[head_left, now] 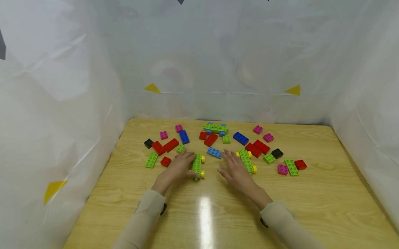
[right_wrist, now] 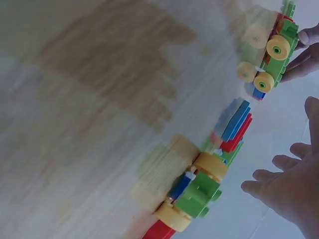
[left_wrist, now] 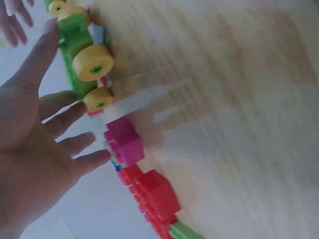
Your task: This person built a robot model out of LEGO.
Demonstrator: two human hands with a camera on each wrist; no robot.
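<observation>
My left hand (head_left: 180, 166) holds a green toy car base (head_left: 197, 164) with yellow wheels, thumb at its near end and fingers toward its far end. The left wrist view shows the thumb and index finger spanning this base (left_wrist: 75, 47); the other fingers are spread. Fairly straight fingers extend from my right hand (head_left: 239, 176), just left of a second green car base (head_left: 246, 160) with yellow wheels. In the right wrist view that base (right_wrist: 197, 194) stands apart from the fingers. A light blue brick (head_left: 214, 152) lies between the hands, near the right fingertips.
A third green car base (head_left: 216, 128) with blue wheels stands at the back. Red, pink, black, green and blue bricks lie on both sides, including a red brick (head_left: 166, 161) beside my left hand and a dark blue brick (head_left: 241, 138). White sheeting (head_left: 222, 66) encloses the wooden table (head_left: 181, 227).
</observation>
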